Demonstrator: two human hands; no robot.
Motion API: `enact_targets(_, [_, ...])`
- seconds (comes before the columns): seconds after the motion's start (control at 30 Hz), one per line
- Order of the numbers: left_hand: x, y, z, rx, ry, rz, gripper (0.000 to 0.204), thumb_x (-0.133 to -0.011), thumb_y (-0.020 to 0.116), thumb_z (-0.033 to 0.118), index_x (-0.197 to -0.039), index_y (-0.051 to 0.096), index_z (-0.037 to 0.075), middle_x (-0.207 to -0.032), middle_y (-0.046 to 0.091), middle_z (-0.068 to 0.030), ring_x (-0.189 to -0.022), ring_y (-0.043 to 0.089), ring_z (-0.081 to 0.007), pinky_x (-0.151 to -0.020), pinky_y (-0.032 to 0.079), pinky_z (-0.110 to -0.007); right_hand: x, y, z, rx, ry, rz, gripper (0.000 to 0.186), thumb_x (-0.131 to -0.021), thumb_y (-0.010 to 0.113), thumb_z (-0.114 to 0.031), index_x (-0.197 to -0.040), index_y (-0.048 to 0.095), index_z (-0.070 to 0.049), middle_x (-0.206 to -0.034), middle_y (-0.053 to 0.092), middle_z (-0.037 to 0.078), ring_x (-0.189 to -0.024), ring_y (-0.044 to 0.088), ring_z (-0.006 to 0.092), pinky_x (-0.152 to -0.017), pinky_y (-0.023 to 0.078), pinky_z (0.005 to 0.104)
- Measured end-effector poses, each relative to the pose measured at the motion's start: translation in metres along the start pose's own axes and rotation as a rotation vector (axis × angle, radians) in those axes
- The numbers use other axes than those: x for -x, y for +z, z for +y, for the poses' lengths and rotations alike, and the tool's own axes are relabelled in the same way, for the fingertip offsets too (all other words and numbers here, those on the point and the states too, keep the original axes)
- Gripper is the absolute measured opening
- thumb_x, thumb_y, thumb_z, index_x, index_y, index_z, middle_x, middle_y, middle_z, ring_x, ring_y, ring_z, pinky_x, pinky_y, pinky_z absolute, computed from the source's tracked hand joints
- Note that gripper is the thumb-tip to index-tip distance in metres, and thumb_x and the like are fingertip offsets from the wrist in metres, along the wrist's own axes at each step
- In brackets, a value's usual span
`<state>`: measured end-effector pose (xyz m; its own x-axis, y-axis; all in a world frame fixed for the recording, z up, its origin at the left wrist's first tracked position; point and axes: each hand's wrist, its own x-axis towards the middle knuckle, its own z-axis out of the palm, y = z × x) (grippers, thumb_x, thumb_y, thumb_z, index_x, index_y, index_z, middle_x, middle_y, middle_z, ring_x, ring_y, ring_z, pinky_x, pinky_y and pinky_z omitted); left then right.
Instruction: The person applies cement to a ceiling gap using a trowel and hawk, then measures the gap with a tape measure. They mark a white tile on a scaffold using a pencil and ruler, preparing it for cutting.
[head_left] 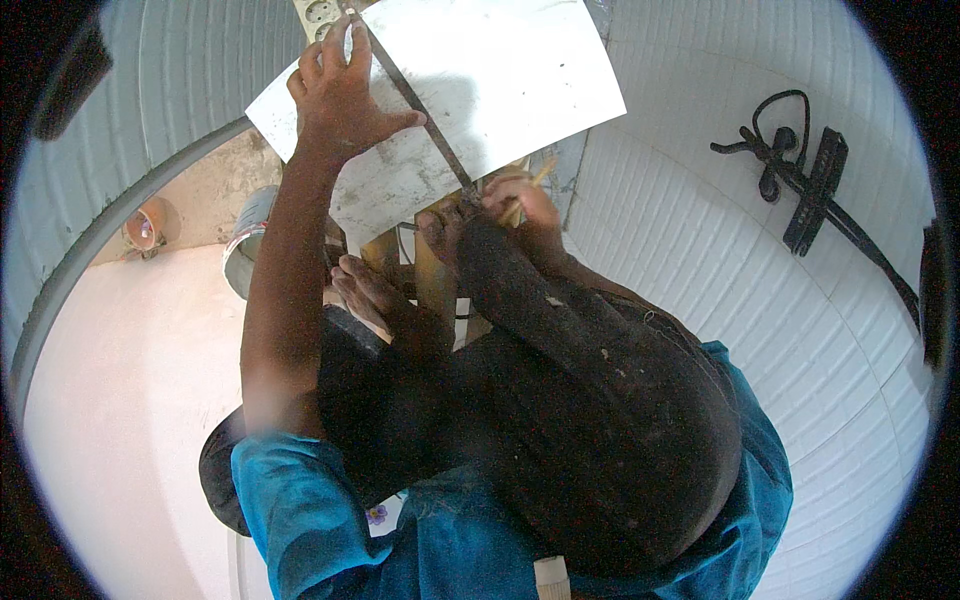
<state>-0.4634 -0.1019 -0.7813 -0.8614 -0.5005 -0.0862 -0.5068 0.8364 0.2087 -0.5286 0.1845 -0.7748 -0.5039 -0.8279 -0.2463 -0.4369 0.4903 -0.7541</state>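
A white flat panel [520, 75] with dark smudges lies in front of me. Slanting across it is a narrow dark straightedge [408, 92]. My left hand [345, 100] is spread over the panel's left part. Its thumb touches the straightedge midway, and its fingertips reach the far end. My right hand [528, 205], slightly blurred, is closed around a thin yellow pencil [545, 170] near the straightedge's near end. One bare foot [445, 222] rests at that near end, beside the right hand. The pencil's tip cannot be made out.
My other foot [370, 290] is by yellowish supports [435, 275] under the panel. A bucket [243, 255] stands left of my left forearm, with an orange pot [147, 226] farther left. On the ribbed white surface at right lies a black cable with a power strip [818, 190].
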Motion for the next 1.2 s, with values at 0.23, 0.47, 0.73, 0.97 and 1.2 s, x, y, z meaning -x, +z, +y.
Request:
enact_targets(0.23, [-0.002,-0.007,0.005,-0.023,-0.064,-0.100,0.128,-0.051,0.081,0.072,-0.146,0.033,0.001,-0.150,0.030,-0.0173,-0.135,0.030,-0.0410,-0.103,0.029,-0.057,-0.079,-0.059,-0.024,0.142,-0.355,0.222,0.025,-0.099,0.046,-0.017,-0.110,0.060,0.001,-0.083,0.064,0.011,-0.068,0.061,0.0184,-0.061,0.049,0.0344])
enact_targets(0.47, [-0.002,-0.009,0.006,0.053,-0.082,-0.104,0.128,-0.050,0.086,0.065,-0.146,0.032,0.001,-0.151,0.028,-0.0151,-0.135,0.030,-0.0402,-0.103,0.028,-0.056,-0.184,-0.026,-0.041,-0.153,-0.583,0.327,0.022,-0.084,0.065,-0.008,-0.106,0.069,-0.012,-0.076,0.058,0.007,-0.064,0.059,0.0240,-0.058,0.050,0.0337])
enact_targets(0.73, [0.000,-0.001,0.003,0.107,-0.058,-0.009,0.125,-0.048,0.088,0.061,-0.145,0.036,0.002,-0.150,0.030,-0.0151,-0.133,0.032,-0.0399,-0.101,0.030,-0.055,-0.215,-0.002,-0.041,0.062,-0.673,0.392,0.015,-0.085,0.069,-0.012,-0.098,0.069,-0.004,-0.090,0.072,0.009,-0.075,0.071,0.0208,-0.063,0.057,0.0298])
enact_targets(0.97, [0.001,0.001,0.002,0.040,-0.050,-0.001,0.129,-0.048,0.084,0.067,-0.147,0.029,0.007,-0.153,0.027,-0.0117,-0.129,0.035,-0.0413,-0.101,0.035,-0.057,-0.218,0.007,-0.040,-0.031,-0.573,0.388,0.021,-0.084,0.068,-0.026,-0.101,0.070,-0.014,-0.093,0.070,0.005,-0.080,0.069,0.0254,-0.068,0.056,0.0343])
enact_targets(1.2, [0.001,0.001,0.002,0.023,-0.042,0.022,0.128,-0.048,0.083,0.069,-0.147,0.031,0.007,-0.151,0.031,-0.0126,-0.128,0.037,-0.0412,-0.101,0.035,-0.057,-0.211,0.003,-0.048,-0.077,-0.497,0.363,0.021,-0.085,0.066,-0.027,-0.101,0.070,-0.015,-0.094,0.070,0.005,-0.083,0.069,0.0254,-0.070,0.056,0.0349])
